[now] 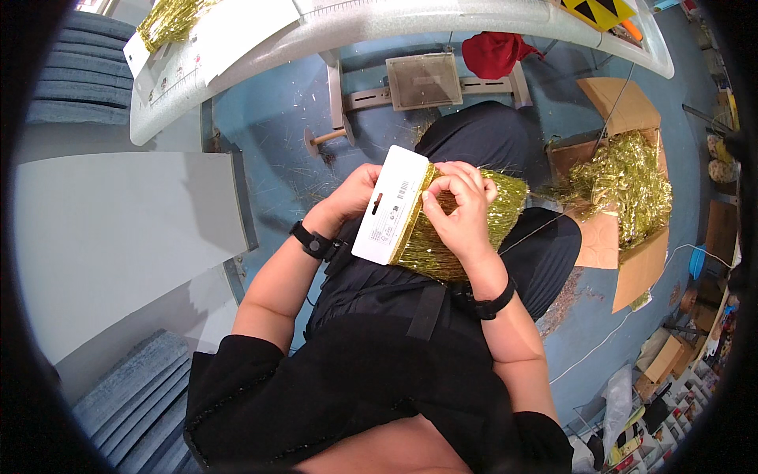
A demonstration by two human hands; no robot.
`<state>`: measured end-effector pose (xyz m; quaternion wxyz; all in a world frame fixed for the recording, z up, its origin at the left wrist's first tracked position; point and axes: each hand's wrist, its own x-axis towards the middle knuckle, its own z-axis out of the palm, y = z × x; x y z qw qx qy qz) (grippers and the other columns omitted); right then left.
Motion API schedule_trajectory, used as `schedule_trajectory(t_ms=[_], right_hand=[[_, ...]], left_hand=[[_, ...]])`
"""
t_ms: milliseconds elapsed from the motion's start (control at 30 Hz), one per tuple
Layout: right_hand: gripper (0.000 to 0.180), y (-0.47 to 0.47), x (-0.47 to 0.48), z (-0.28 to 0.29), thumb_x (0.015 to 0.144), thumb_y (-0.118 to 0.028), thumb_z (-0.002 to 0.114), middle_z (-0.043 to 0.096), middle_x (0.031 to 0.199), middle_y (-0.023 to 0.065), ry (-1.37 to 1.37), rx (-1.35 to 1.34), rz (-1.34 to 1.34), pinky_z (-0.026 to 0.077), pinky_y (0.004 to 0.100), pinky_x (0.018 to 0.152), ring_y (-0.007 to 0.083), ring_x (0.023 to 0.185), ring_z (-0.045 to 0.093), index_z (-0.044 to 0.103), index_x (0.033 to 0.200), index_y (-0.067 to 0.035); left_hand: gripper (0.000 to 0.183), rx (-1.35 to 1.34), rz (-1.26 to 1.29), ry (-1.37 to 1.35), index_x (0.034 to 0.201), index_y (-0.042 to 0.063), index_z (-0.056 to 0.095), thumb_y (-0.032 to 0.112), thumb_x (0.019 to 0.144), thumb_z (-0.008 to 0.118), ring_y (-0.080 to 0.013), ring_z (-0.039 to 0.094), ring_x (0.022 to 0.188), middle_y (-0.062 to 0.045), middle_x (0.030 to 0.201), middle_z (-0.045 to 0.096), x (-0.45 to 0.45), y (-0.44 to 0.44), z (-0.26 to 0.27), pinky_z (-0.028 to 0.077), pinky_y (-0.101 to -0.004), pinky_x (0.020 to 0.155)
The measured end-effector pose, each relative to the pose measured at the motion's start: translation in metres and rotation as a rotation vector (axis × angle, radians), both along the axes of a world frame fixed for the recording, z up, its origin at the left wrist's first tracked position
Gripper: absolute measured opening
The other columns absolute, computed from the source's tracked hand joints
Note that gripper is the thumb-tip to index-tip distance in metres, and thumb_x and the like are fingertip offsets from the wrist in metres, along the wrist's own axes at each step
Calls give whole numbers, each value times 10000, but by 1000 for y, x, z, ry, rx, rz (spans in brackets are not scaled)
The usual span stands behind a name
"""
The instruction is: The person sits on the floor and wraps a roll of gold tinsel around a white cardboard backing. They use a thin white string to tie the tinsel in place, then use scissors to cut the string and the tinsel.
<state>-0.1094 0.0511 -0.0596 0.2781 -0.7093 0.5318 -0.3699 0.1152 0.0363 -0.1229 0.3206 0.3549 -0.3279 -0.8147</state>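
Note:
A white hang card with a slot and printed code is tilted above my lap. Gold tinsel fringe runs from its right edge across my dark trousers. My left hand holds the card at its upper left edge, its fingertips partly hidden behind it. Over the fringe beside the card, my right hand has its thumb and index finger at the gold top band; its other fingers are bent over the tinsel. What the right fingertips grip is hard to tell.
A white table stands ahead, with more gold tinsel and a card at its left. An opened cardboard box holds loose tinsel at right. A red cloth hangs under the table. A cable crosses the floor.

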Motion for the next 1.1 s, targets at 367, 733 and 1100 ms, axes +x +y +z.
schedule_trajectory(t_ms=[367, 733, 1100], right_hand=[[128, 0, 0, -2, 755, -158, 769, 715, 1122, 48, 6, 5, -7, 261, 458, 1009, 249, 1179, 581, 649, 786, -128], [133, 0, 1, -1, 754, -164, 771, 716, 1116, 51, 5, -2, -7, 267, 446, 995, 245, 1172, 586, 647, 790, -132], [140, 2, 1, -2, 754, -169, 773, 715, 1121, 40, 26, 6, -17, 270, 441, 991, 238, 1173, 585, 641, 788, -136]], left_hand=[[316, -152, 56, -150, 1172, -10, 708, 78, 876, 779, -103, 703, 913, -56, 1061, 752, -11, -5, 6, 576, -284, 828], [288, -62, -7, -287, 1153, 9, 711, 77, 880, 775, -104, 700, 895, -50, 1052, 749, -14, -21, 7, 578, -293, 802], [390, 34, 300, 110, 1369, 96, 488, 69, 994, 590, -108, 649, 955, -36, 1118, 634, -25, -8, 11, 539, -246, 800]])
